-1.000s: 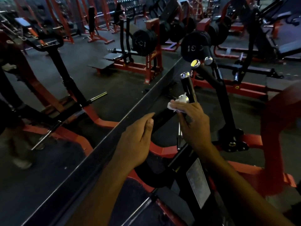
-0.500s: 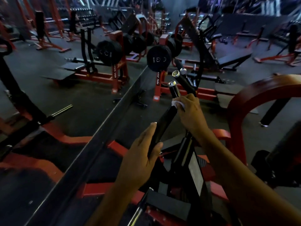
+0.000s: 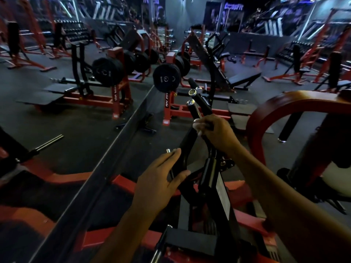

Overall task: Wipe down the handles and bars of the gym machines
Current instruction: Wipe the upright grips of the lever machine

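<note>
A black machine handle (image 3: 193,111) with a chrome end cap rises at a slant in front of me. My right hand (image 3: 216,132) grips it midway, with a white wipe (image 3: 195,124) mostly hidden under the fingers. A second black handle (image 3: 200,99) with a chrome cap stands just behind. Lower down, my left hand (image 3: 161,179) holds the black bar (image 3: 185,147) of the same arm, thumb on one side and fingers on the other.
A long mirror edge (image 3: 121,135) runs diagonally on the left. A red curved frame (image 3: 269,111) stands at the right. Black weight plates (image 3: 167,77) on a red rack sit beyond the handles. A white label plate (image 3: 222,188) is on the machine column below.
My right hand has slid down the handle with the wipe, baring more of the grip and cap. My left hand's grip has shifted on the lower bar. My view has lifted toward the room.
</note>
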Demonstrator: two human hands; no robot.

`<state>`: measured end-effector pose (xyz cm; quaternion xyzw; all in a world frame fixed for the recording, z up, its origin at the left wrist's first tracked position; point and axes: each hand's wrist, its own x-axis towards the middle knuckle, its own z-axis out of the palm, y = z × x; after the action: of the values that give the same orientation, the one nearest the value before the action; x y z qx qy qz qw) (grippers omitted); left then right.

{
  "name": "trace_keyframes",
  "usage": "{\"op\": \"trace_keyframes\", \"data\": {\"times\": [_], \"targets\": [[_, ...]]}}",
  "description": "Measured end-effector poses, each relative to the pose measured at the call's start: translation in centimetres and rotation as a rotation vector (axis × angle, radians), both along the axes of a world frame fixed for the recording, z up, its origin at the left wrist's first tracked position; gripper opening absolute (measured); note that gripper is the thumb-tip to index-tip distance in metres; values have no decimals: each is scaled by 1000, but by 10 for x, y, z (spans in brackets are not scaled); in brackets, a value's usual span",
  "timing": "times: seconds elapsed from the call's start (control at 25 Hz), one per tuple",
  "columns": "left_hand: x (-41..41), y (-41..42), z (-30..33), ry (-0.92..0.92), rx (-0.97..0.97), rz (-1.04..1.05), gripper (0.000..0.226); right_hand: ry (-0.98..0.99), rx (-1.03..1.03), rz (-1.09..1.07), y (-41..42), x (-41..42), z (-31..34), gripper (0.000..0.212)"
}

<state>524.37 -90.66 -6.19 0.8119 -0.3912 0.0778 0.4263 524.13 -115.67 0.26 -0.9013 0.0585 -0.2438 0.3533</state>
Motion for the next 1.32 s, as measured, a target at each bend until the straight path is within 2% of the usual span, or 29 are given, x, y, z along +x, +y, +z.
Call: {"op": "trace_keyframes", "data": {"times": [0.16,0.32,0.4,0.52,0.6,0.68,0.76,0.88,1.04,1.16,1.2,1.28,1.32], "targets": [[-2,11,1,14,68,-38,64,62,-27,-130,11,14,-1,12],[5,22,8,-59,231,33,52,115,-70,-22,33,-10,0,14],[13,18,14,-95,256,132,45,114,-46,54,47,-27,0,16],[23,17,19,-89,276,173,41,171,12,151,47,-40,10,11],[21,20,16,-52,262,146,43,190,-38,109,30,-36,22,3],[14,20,12,-10,239,67,50,115,-63,-23,11,-23,33,5],[8,18,9,25,231,30,56,77,-174,-96,2,-2,37,7],[5,19,7,53,233,33,60,155,-349,-67,-1,29,26,11],[0,21,7,94,227,3,72,153,-403,-1,6,37,15,16],[2,15,15,82,177,57,91,108,-319,96,13,10,12,13],[2,11,17,93,155,61,93,73,-228,92,14,-3,8,10],[3,1,14,157,113,33,92,-30,115,0,14,-23,-8,8],[3,-3,9,193,83,19,89,-61,355,-79,12,-27,-21,12]]}}
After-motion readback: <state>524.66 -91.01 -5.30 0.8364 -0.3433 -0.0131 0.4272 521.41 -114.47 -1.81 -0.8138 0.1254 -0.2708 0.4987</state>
